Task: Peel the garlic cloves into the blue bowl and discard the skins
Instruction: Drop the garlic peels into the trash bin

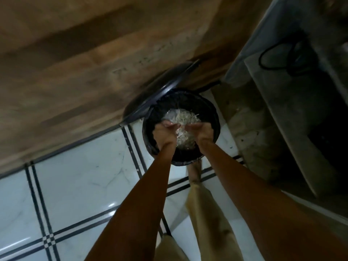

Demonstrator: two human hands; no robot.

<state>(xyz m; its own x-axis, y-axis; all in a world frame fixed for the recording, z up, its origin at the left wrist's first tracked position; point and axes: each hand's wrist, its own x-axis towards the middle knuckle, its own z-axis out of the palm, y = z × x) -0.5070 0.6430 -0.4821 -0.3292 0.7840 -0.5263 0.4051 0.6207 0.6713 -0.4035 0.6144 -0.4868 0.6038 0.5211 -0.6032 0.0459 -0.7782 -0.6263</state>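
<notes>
White marble-look floor tiles (pixel 79 178) with dark double lines run under a round black bin (pixel 216 127), its mouth facing up and its lid (pixel 160 87) tipped back against the brown wall (pixel 75 53). Both arms reach down over the bin. Left hand (pixel 164 131) and right hand (pixel 202 129) hover side by side, palms up and fingers loosely spread, clamped on nothing. Between and just beyond the hands lies a pale heap of garlic skins (pixel 183 117), inside the bin's dark liner; single skins are too blurred to give any direction.
</notes>
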